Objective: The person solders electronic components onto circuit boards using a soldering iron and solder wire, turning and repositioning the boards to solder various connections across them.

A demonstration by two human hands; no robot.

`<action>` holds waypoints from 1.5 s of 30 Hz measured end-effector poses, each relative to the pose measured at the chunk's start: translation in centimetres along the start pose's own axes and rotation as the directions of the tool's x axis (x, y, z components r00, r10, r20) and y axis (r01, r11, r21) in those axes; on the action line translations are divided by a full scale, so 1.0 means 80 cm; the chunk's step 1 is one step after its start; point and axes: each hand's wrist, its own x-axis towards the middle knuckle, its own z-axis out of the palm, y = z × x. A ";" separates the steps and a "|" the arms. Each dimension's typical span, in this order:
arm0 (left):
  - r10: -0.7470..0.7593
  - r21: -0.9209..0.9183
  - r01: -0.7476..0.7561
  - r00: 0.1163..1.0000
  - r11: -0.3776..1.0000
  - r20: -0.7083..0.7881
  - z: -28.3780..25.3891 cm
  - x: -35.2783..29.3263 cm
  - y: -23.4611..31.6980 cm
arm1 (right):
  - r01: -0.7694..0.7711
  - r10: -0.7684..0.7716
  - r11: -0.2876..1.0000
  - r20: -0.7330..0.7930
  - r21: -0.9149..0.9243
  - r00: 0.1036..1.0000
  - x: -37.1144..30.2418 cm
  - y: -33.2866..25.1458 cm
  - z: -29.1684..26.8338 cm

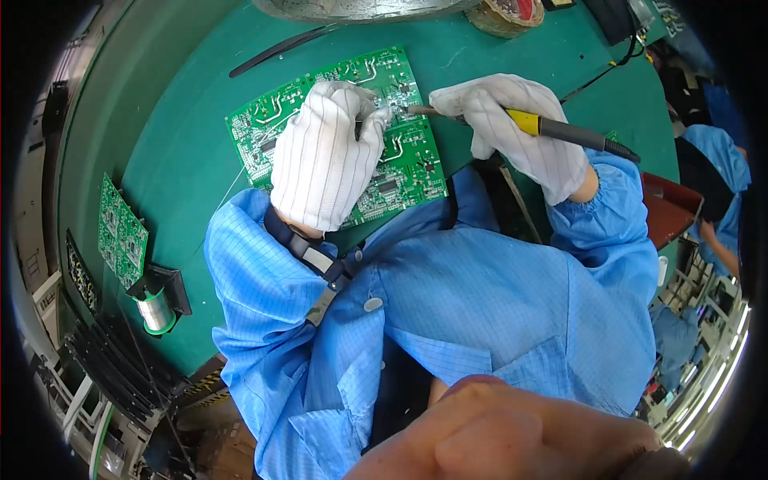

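A large green circuit board (416, 148) lies on the green mat, crowded with solder points and small parts. My gloved left hand (324, 156) rests over its left part, thumb and fingers pinched near the middle. A thin strand of solder wire (234, 186) runs from beside this hand toward the lower left; its end at the fingertips is hidden. My gloved right hand (512, 128) grips a soldering iron (524, 122) with a yellow and dark grey handle. The iron's tip touches or nearly touches the board close to my left fingertips.
At left stands a solder spool (156, 312) in a black holder, beside another green board (122, 232). A black strip (280, 52) lies beyond the large board. At the far edge are a metal tray (360, 8) and a round container (506, 18). Another person (724, 172) is at far right.
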 end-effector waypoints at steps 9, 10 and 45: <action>-0.015 0.008 0.015 1.000 1.000 0.017 0.000 0.001 0.003 | 0.204 -0.209 0.968 -0.023 -0.147 0.978 -0.002 0.003 0.003; -0.043 -0.002 0.043 0.999 0.999 0.033 -0.001 0.001 0.004 | 0.191 -0.198 0.970 -0.034 -0.148 0.980 -0.003 0.002 0.004; -0.052 -0.271 0.103 0.980 0.957 0.191 -0.055 -0.005 0.002 | -0.021 0.009 0.999 -0.271 -0.042 0.962 -0.025 0.008 -0.039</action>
